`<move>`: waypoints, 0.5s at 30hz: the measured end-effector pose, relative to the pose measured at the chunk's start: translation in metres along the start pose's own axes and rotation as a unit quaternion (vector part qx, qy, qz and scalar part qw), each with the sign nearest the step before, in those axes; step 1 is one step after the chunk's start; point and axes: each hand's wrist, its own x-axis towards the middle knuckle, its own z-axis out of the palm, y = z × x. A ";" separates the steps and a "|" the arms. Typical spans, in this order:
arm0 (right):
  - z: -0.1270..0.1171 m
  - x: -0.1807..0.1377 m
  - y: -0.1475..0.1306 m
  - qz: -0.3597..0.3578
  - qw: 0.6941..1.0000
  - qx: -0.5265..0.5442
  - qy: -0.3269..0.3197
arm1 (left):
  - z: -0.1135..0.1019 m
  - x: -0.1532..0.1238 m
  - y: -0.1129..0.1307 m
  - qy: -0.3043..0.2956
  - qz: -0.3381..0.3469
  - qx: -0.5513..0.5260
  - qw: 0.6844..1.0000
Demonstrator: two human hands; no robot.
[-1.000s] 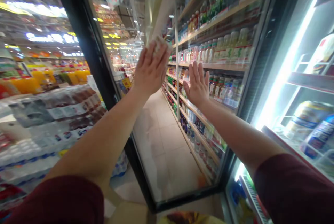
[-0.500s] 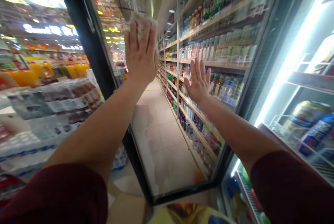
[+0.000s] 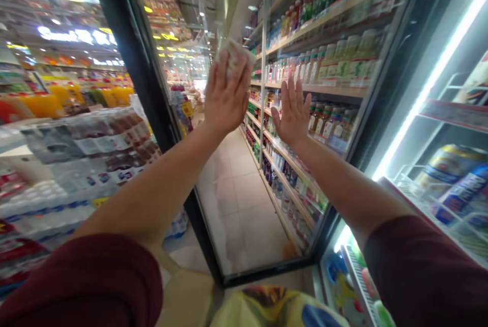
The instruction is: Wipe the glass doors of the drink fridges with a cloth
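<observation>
A pale, crumpled cloth [image 3: 245, 54] lies against the glass door [image 3: 217, 238], partly covered by the fingers of my left hand [image 3: 225, 103]. That hand holds it pressed to the upper middle of the pane. To the right, my right hand [image 3: 293, 113] rests flat on the same glass, fingers spread and nothing held. The door has a black frame [image 3: 269, 273] and stands swung open from a lit fridge. Through the pane, or mirrored in it, shelves of bottles and a tiled aisle show.
On the right, the open fridge holds cans [image 3: 446, 167] on wire shelves [image 3: 419, 179]. Stacked packs of bottled drinks [image 3: 95, 149] stand left of the door. A cardboard box [image 3: 186, 296] and a yellow printed package [image 3: 274, 311] are at the bottom, near my body.
My left hand has slid right and slightly down across the glass with the cloth. My right hand stays in nearly the same place. The view has shifted slightly.
</observation>
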 end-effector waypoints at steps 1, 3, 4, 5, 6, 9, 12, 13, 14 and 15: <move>0.000 0.000 0.000 0.000 1.000 -0.002 -0.001 | 0.001 -0.002 0.005 -0.038 0.044 -0.014 0.998; -0.001 0.000 0.000 -0.001 1.000 -0.004 -0.006 | -0.001 -0.001 0.005 -0.076 0.098 -0.023 0.992; -0.002 0.000 0.000 -0.001 1.000 -0.004 -0.007 | -0.003 0.003 0.001 -0.064 0.090 -0.012 0.994; -0.002 0.000 -0.001 -0.002 1.000 -0.004 -0.006 | -0.006 0.007 -0.006 -0.033 0.059 0.009 0.998; -0.002 0.000 -0.001 -0.003 1.000 -0.004 -0.002 | -0.008 0.012 -0.012 0.007 0.017 0.032 0.999; -0.002 0.000 -0.001 -0.005 1.000 -0.006 0.012 | -0.010 0.014 -0.016 0.064 -0.061 0.060 0.994; -0.001 -0.001 -0.001 -0.004 1.000 -0.007 0.020 | -0.006 0.003 0.001 -0.042 0.020 0.011 0.999; -0.001 -0.002 -0.001 -0.003 1.000 -0.008 0.021 | -0.006 0.001 0.004 -0.085 0.056 -0.005 0.995; -0.001 -0.002 0.000 -0.003 1.000 -0.008 0.019 | -0.007 0.002 0.005 -0.114 0.078 -0.014 0.990; 0.000 -0.002 0.000 -0.002 1.000 -0.009 0.016 | -0.011 0.005 0.001 -0.122 0.080 -0.014 0.989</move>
